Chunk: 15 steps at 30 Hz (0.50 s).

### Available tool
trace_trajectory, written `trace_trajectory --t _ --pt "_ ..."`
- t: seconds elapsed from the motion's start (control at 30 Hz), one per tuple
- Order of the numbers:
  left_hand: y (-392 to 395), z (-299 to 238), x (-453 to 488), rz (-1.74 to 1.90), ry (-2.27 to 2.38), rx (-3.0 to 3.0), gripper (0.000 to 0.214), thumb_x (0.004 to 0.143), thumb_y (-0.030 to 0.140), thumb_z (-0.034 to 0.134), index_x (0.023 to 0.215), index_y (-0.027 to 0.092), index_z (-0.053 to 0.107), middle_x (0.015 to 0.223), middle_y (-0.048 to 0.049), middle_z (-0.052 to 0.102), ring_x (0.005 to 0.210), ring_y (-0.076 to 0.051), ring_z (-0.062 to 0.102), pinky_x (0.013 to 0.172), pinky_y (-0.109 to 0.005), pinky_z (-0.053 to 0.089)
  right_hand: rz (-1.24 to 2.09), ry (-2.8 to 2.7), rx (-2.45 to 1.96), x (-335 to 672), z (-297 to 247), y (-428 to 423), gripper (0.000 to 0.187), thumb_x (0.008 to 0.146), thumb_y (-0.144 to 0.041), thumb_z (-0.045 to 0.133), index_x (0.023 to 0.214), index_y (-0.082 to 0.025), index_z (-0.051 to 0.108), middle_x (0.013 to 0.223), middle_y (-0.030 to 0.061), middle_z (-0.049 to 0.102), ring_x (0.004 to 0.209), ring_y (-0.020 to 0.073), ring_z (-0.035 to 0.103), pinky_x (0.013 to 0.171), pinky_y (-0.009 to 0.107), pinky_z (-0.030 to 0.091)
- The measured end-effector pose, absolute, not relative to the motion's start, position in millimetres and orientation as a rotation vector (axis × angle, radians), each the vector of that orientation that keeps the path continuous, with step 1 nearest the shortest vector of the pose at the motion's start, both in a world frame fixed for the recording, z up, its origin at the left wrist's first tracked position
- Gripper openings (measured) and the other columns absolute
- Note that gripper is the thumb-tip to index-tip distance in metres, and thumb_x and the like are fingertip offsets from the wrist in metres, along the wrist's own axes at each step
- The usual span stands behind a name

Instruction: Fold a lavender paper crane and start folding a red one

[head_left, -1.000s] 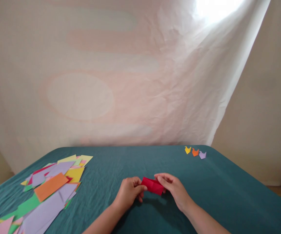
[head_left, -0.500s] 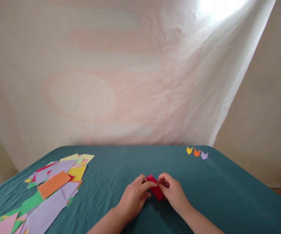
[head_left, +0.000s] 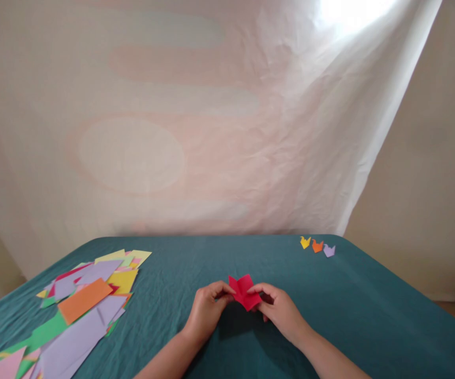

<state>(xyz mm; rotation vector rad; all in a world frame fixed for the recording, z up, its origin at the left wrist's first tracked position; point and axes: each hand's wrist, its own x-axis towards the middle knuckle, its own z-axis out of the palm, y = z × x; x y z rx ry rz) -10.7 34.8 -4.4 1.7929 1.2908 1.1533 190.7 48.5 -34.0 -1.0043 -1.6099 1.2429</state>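
Observation:
A small red sheet of origami paper, creased and partly opened out, is held up just above the table between both hands. My left hand pinches its left edge between thumb and fingers. On the opposite side my right hand grips the right edge, the thumb and index finger closed on it. Fold lines run through the middle of the paper, and its upper corners stick up. Fingertips cover parts of the side edges.
A dark green cloth covers the table. To the left spreads a pile of coloured papers. At the far right stand small folded paper birds: yellow, orange and lilac. A pale sheet hangs behind.
The red paper, a narrow folded strip before, is now spread wider with its creases showing. My hands have moved apart slightly, each keeping a side of it.

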Motion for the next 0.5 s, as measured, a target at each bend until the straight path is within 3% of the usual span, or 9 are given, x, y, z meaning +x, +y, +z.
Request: trace_trajectory --t 0.2,0.5 --pt "39 -12 -9 1.166 1.183 1.53 0.007 0.071 0.023 0.062 0.072 0.018 0.067 0.074 -0.0023 0.071 0.071 -0.018 0.064 0.07 -0.024 0.046 1.199 -1.584 -0.972 189 -26 49 0.027 0.077 -0.042 0.062 0.09 -0.02 0.07 0.079 0.0041 0.069 0.071 0.0188 0.06 0.057 0.025 0.046" --pt "38 -17 3 1.228 1.091 1.312 0.021 0.071 0.032 0.068 0.066 0.018 0.053 0.063 -0.0026 0.07 0.061 -0.017 0.065 0.059 -0.023 0.044 1.185 -1.471 -1.008 186 -34 53 0.031 0.078 -0.046 0.062 0.082 -0.016 0.067 0.076 0.0057 0.069 0.066 0.0182 0.059 0.06 0.027 0.045"
